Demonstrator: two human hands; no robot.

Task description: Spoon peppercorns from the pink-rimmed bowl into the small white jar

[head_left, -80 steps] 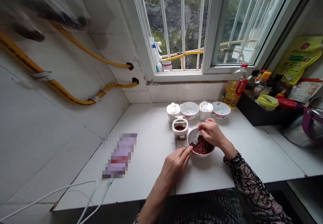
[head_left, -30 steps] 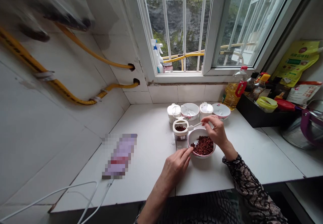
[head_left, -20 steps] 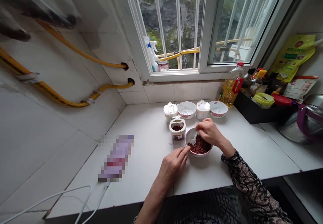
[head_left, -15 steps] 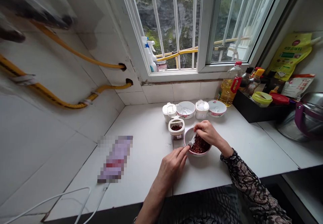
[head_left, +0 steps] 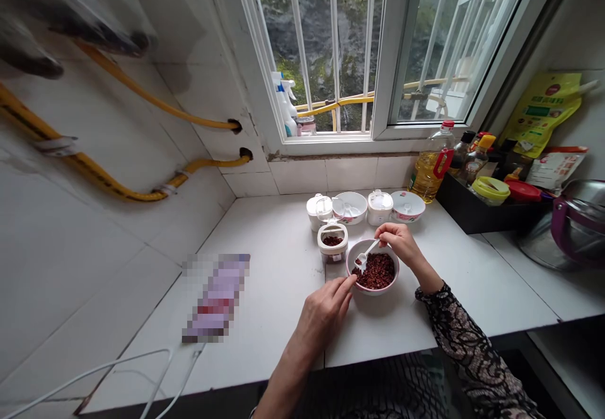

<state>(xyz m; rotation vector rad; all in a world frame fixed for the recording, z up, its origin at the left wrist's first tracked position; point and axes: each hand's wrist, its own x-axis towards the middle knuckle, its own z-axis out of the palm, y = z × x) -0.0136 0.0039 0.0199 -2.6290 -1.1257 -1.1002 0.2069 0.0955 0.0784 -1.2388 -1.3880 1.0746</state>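
Observation:
My right hand (head_left: 399,243) pinches the handle of a small white spoon (head_left: 362,260), its scoop tilted over the left part of a bowl (head_left: 396,278) with a pinkish rim. Dark red dried spice pieces (head_left: 380,270) fill much of that bowl, and a few bits sit on the scoop. With its fingertips at the bowl's left front rim, my left hand (head_left: 329,300) holds the bowl; its thumb is mostly hidden. Just behind and left stands a clear seasoning jar (head_left: 333,249) with its lid raised and similar red pieces inside.
Behind stand a white-lidded jar (head_left: 318,212), a floral bowl (head_left: 350,207), another lidded jar (head_left: 380,208) and a second floral bowl (head_left: 408,206). An oil bottle (head_left: 426,173), a black condiment box (head_left: 466,208) and a metal pot (head_left: 543,236) line the right. A blurred purple object (head_left: 217,299) lies left.
My right hand has drawn slightly up and right, and the spoon's handle now shows more clearly. My left hand stays at the bowl's rim. The view has shifted a little.

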